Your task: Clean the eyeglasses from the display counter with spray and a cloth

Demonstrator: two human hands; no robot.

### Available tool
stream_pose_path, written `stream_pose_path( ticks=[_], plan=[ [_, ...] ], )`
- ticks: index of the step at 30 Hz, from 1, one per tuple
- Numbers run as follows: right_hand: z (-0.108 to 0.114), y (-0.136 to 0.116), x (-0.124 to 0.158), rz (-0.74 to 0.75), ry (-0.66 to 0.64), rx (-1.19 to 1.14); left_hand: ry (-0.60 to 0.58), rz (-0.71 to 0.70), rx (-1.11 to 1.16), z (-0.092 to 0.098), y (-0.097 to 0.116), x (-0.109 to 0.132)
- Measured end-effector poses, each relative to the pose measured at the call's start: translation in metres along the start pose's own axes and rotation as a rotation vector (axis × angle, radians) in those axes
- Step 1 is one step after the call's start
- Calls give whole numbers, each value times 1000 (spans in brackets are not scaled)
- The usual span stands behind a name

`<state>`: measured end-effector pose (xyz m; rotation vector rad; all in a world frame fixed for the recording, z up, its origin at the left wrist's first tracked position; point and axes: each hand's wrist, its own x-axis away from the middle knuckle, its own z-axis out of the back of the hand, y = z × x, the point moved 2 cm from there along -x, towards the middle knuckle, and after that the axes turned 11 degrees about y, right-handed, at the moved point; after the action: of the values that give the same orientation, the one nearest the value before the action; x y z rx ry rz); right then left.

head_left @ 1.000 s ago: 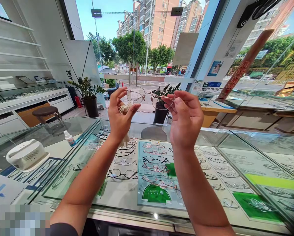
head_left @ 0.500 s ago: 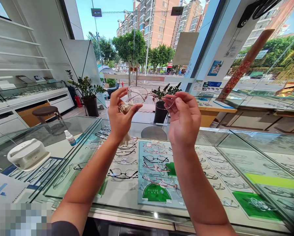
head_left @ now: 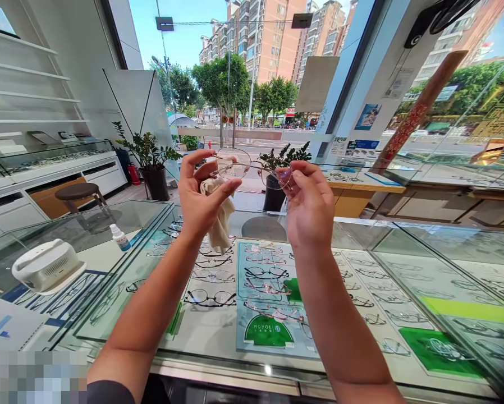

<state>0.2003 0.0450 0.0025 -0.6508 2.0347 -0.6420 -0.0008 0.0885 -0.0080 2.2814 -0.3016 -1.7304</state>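
1. Eyeglasses (head_left: pixel 255 164), thin metal rims, held up in midair between both hands, above glass display table (head_left: pixel 218 368).
2. Right hand (head_left: pixel 311 210): grip pinched on the right lens rim, thumb and forefinger together on it.
3. Left hand (head_left: pixel 197 199): grip closed around beige cloth (head_left: pixel 220 227), fingertips at outer edge of left rim, thumb just below that lens; can't tell if thumb touches.
4. Cloth hangs down beside left palm.
5. Inside table: spectacle frames (head_left: pixel 210 299) in rows, green semicircular sign (head_left: pixel 269 332).
6. Left end: spray bottle (head_left: pixel 119 239), white device (head_left: pixel 47 268).
7. Beyond: round stool (head_left: pixel 77 191), potted plant (head_left: pixel 155 180).
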Motion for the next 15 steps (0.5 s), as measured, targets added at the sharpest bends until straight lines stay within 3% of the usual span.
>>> stream_pose_path(
  ticks=[8,15],
  plan=[
    [6,-1,-8,-74,-70,42,-87,6,-51,8,0,-7],
    [5,-6,-9,-143,-437,173,-276,124,-171,8,24,-12]
  ],
)
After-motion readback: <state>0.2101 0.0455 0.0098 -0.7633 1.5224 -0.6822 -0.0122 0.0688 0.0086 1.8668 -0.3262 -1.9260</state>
